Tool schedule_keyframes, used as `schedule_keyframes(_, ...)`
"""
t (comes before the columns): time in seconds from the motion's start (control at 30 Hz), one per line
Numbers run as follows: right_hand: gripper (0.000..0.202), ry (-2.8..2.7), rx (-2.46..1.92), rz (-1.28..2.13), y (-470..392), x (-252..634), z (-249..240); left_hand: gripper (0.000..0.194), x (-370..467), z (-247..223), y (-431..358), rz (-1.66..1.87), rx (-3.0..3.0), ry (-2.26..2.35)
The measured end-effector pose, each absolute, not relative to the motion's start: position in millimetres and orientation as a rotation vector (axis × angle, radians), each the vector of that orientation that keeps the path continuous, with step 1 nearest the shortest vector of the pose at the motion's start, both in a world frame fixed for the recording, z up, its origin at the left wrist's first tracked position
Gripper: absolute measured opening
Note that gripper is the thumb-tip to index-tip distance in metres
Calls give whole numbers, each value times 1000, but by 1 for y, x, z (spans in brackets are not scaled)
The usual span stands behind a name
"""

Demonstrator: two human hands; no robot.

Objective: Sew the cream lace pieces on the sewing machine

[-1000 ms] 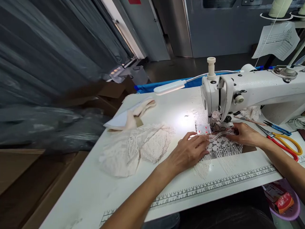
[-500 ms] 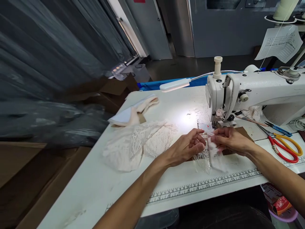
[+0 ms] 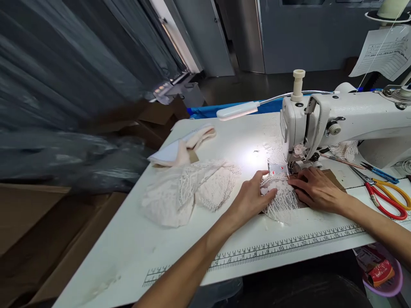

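A piece of white lace (image 3: 280, 200) lies spread flat in front of the needle area of the white sewing machine (image 3: 359, 113). On its left edge rests my left hand (image 3: 253, 196), thumb and fingers apart. My right hand (image 3: 316, 190) lies palm down at the lace's right edge, its fingers spread over brown cardboard (image 3: 334, 179). Both hands are close to the presser foot, just below it. More white lace fabric (image 3: 189, 192) lies bunched on the table to the left.
Red-handled scissors (image 3: 382, 199), yellow-handled scissors (image 3: 393, 192) and blue snips (image 3: 380, 172) lie at the right. A lamp (image 3: 238, 110) hangs over the table. Cream fabric (image 3: 183, 149) sits at the back left. A printed ruler (image 3: 276, 250) runs along the front edge.
The lace, earlier gathered between both hands, now lies spread out flat. My right hand has lowered onto the cardboard and opened. My left hand has opened at the lace's left edge.
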State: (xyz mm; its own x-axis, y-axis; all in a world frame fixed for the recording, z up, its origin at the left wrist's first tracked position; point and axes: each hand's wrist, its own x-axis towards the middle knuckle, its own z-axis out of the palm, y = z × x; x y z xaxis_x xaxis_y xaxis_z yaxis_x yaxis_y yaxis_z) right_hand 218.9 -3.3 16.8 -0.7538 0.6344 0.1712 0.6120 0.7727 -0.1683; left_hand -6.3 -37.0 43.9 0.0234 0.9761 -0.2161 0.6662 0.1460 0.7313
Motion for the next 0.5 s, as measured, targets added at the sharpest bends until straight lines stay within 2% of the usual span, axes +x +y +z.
schedule_keyframes(0.13,33,-2747,-960,345,9,222,19,69,-10,38,-33,631,1620,1765)
schedule_keyframes(0.27,40,-2650,-899,517,13,227,15,67,-20,34,-25,612,1521,1753)
schedule_keyframes(0.5,40,-2706,-949,345,4,222,11,63,-29,37,-18,606,1442,1642)
